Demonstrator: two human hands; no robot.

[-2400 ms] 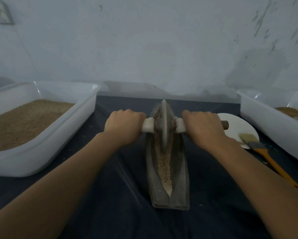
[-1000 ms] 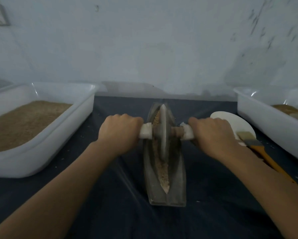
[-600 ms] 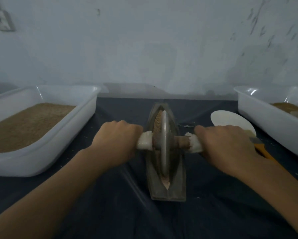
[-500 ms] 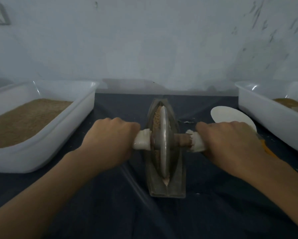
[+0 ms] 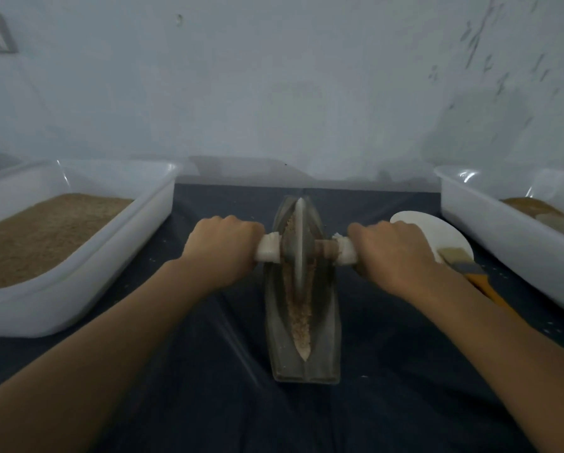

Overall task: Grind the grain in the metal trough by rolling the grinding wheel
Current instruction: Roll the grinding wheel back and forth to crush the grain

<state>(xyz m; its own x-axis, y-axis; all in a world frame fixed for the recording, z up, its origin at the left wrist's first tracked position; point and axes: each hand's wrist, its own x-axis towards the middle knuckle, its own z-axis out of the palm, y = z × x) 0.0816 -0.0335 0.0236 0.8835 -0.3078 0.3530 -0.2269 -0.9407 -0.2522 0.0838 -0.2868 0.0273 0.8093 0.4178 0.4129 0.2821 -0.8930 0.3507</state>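
A boat-shaped metal trough [image 5: 326, 328] lies lengthwise on the dark table in front of me. Pale crushed grain [image 5: 302, 318] fills its groove. The grinding wheel [image 5: 298, 243], a thin metal disc on a cross axle, stands upright in the far half of the trough. My left hand [image 5: 223, 253] grips the axle's white-wrapped left handle. My right hand [image 5: 393, 256] grips the right handle. The handle ends are hidden inside my fists.
A white tub [image 5: 78, 279] of brown grain stands at the left. Another white tub [image 5: 509, 237] with a little brown material stands at the right. Between it and my right hand lie a white plate [image 5: 437, 227] and an orange-handled brush [image 5: 470, 273]. A wall rises close behind.
The wheel rolled toward me to the trough's near end, then back away to the far half. Both hands kept their grip and moved with it, uncovering grain in the near groove.
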